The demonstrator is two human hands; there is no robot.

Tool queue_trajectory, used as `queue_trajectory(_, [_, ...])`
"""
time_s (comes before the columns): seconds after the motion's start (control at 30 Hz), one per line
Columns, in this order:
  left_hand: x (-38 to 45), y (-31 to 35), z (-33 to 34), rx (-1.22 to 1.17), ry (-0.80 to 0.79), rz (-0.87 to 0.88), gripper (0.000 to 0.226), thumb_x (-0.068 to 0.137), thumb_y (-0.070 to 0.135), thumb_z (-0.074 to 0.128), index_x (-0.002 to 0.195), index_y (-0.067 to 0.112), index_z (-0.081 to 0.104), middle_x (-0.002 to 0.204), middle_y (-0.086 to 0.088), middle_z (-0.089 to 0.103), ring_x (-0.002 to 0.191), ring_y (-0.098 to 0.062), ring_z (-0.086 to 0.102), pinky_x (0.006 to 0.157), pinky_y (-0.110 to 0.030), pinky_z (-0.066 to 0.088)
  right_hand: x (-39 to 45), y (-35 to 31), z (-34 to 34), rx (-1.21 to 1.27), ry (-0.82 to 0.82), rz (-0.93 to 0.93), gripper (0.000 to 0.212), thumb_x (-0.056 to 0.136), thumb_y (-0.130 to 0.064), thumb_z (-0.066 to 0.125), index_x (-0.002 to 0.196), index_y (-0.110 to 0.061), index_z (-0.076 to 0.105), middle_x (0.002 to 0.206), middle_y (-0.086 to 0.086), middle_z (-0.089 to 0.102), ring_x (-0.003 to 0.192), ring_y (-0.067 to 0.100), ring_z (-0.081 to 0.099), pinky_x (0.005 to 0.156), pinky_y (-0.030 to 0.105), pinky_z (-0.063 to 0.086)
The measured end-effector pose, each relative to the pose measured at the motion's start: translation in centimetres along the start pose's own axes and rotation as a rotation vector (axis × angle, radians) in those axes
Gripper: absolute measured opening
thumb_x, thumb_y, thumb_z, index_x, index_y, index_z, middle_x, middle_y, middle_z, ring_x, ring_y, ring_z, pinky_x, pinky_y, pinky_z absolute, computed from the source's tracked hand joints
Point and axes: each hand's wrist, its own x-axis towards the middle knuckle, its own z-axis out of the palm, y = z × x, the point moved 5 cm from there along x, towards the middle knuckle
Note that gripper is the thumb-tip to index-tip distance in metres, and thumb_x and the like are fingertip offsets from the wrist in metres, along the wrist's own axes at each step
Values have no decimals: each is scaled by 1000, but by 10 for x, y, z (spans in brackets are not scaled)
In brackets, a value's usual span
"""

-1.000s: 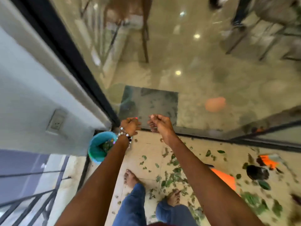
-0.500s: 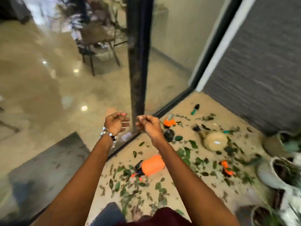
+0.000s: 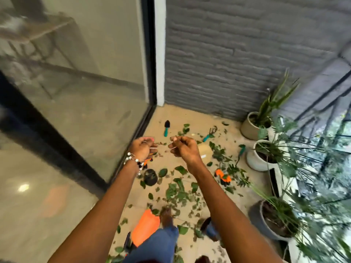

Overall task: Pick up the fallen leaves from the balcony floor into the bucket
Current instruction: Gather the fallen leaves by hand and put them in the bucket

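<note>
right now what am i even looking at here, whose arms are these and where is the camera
The camera is worn on a person's head and looks forward and down, so the two arms reaching out from the bottom belong to the wearer. There is no machine here, just bare hands. The left hand, with a beaded bracelet at the wrist, and the right hand are raised side by side with fingers loosely curled; neither clearly holds anything, though motion blur hides small detail.

Below them is a tiled balcony floor scattered with green fallen leaves. Among the leaves lie a teal-handled trowel, a small hand rake and an orange object near the person's feet. Potted plants stand along the right side. A glass door is on the left and a grey brick wall is ahead. The bucket is not in view.
</note>
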Motion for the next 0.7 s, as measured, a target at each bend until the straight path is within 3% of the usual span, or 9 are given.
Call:
queue_trajectory(0.1, [55,16,30,17,-23,-26,11,100,11,50,95,13,59,73,-3,64,40,-3,58,42,-18,36,55,-8,-23,43,75,52,13,98,-11,54,94,-9,66,72,10,66,59,23,57,59,32,45])
queue_trajectory(0.23, [132,51,65,48,-63,-23,15,97,8,52,86,13,59,72,-9,62,36,-6,54,40,-16,33,126,-32,-53,26,135,72,15,100,-12,51,99,-8,66,70,4,66,47,6,55,43,17,43])
queue_trajectory(0.4, [200,91,93,154,-74,12,13,95,3,53,87,10,61,72,-10,62,38,-5,55,35,-14,37,202,-43,-82,63,226,101,21,101,-11,49,106,0,66,74,7,67,54,11,58,45,17,44])
queue_trajectory(0.53, [256,116,115,121,-110,-5,26,97,-4,46,78,10,57,62,-7,60,48,-15,59,37,-13,38,263,-53,-100,133,248,138,21,101,-9,48,107,2,64,73,6,66,54,12,54,48,19,42])
queue_trajectory(0.6, [288,120,128,114,-103,-12,20,97,-4,48,82,6,56,66,-11,57,37,-5,55,31,-13,35,301,-53,-108,138,262,150,19,100,-7,48,107,2,64,75,8,66,54,12,55,46,17,43])
queue_trajectory(0.7, [341,116,151,150,-84,-38,8,96,-2,50,98,0,57,66,-11,57,32,-3,51,31,-12,30,364,-42,-122,108,261,177,18,99,-8,50,105,0,65,77,8,67,57,12,57,48,17,45])
